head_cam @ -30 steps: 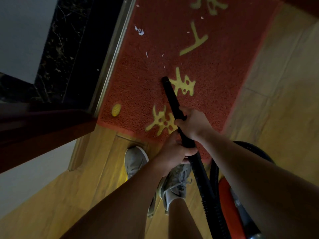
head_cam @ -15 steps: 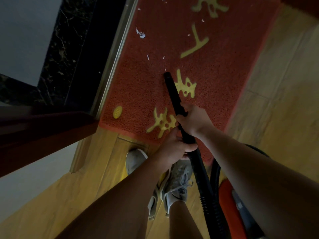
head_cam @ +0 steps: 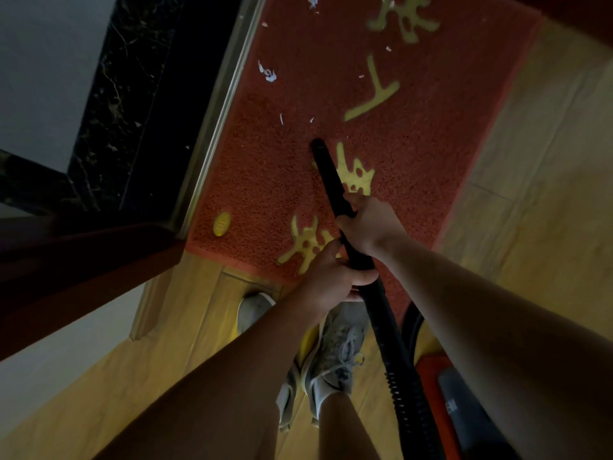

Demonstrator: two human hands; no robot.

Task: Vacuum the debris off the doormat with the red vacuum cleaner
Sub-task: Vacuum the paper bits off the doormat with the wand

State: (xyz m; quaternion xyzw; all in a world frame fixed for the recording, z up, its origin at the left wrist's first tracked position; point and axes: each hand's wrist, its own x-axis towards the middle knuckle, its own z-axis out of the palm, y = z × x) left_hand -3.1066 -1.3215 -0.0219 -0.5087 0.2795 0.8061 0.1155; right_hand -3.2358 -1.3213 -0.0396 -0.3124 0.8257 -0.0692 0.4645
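The light is dim. A yellowish plank floor (head_cam: 547, 167) fills 3 to 7 o'clock. At 10 o'clock a black veined marble strip (head_cam: 109, 104) runs beside a pale metal threshold strip (head_cam: 217, 117), with a grey-white panel (head_cam: 39, 61) beyond. At 9 o'clock a dark red-brown door edge (head_cam: 76, 270) stands above a white wall (head_cam: 49, 370).

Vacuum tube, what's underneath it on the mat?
The red doormat and part of a yellow character lie under the black tube. Whatever sits beneath its tip is covered.
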